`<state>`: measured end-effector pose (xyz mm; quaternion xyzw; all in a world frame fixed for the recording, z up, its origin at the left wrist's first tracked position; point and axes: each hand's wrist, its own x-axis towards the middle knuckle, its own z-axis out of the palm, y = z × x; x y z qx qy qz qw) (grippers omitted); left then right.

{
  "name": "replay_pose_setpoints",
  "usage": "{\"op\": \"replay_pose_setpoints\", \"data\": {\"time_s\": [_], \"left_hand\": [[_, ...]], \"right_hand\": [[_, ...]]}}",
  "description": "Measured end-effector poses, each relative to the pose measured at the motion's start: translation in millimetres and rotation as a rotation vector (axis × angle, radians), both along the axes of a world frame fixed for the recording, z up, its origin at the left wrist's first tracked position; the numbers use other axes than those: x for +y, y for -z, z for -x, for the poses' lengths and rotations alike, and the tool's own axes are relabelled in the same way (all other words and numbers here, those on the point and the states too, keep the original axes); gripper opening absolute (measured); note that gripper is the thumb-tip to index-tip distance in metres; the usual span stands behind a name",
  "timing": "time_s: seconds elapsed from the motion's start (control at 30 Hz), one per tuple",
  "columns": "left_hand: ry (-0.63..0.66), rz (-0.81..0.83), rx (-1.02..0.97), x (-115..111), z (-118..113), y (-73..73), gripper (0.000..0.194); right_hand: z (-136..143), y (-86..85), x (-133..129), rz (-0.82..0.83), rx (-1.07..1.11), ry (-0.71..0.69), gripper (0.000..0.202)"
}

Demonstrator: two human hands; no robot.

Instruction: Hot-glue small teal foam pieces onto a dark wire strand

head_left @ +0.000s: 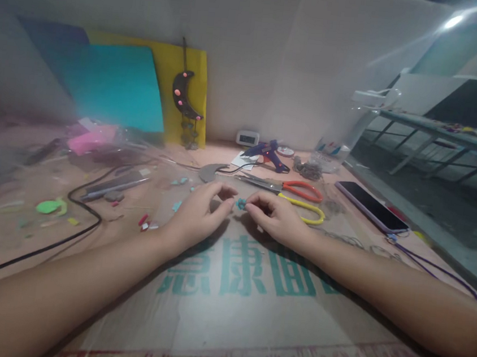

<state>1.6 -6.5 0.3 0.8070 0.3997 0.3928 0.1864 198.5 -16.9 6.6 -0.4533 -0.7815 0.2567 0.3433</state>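
Observation:
A small teal piece (241,203), too small to make out in detail, is pinched at the fingertips of my right hand (275,216). My left hand (203,209) is close by on the other side, its thumb and index finger curved and slightly apart, with nothing visible between them. Small teal scraps (177,206) lie beside the left hand. Just beyond both hands are a grey crescent cutout (211,172) and scissors (301,191) with one red and one yellow handle. Both hands hover over a translucent sheet (214,323) printed with green characters.
A glue gun (269,154), a small digital clock (248,138) and grey cord (306,168) are at the back. A phone (372,207) lies right. Left are a black cable (83,230) and foam scraps (48,206). A crescent ornament (181,96) hangs before a yellow sheet (200,78).

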Motion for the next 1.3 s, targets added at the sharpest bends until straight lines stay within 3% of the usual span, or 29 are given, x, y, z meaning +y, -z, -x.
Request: {"op": "replay_pose_setpoints", "data": {"time_s": [0.13, 0.43, 0.63, 0.83, 1.13, 1.23, 1.3], "left_hand": [[0.060, 0.019, 0.054, 2, 0, -0.5, 0.022], [0.042, -0.026, 0.090, 1, 0, 1.3, 0.017], [0.020, 0.049, 0.085, -1, -2, -5.9, 0.019], [0.045, 0.084, 0.050, -1, -1, -7.3, 0.022], [0.049, 0.072, 0.056, -1, -1, -6.2, 0.023], [0.017, 0.095, 0.042, -1, -2, -7.2, 0.022], [-0.002, 0.116, 0.036, -1, -2, -7.7, 0.023]], "right_hand": [[-1, 1.6, 0, -0.024, -0.015, -0.009, 0.017], [-1, 0.2, 0, -0.045, -0.047, -0.015, 0.020], [-2, -1.8, 0, -0.039, -0.042, -0.056, 0.029], [-1, -0.6, 0, -0.055, -0.043, -0.012, 0.019], [-2, 0.0, -1, -0.027, -0.006, -0.003, 0.023], [-5, -6.7, -3, -0.084, -0.003, 0.032, 0.024], [-9, -20.3, -4, -0.184, -0.068, 0.049, 0.025]]}}
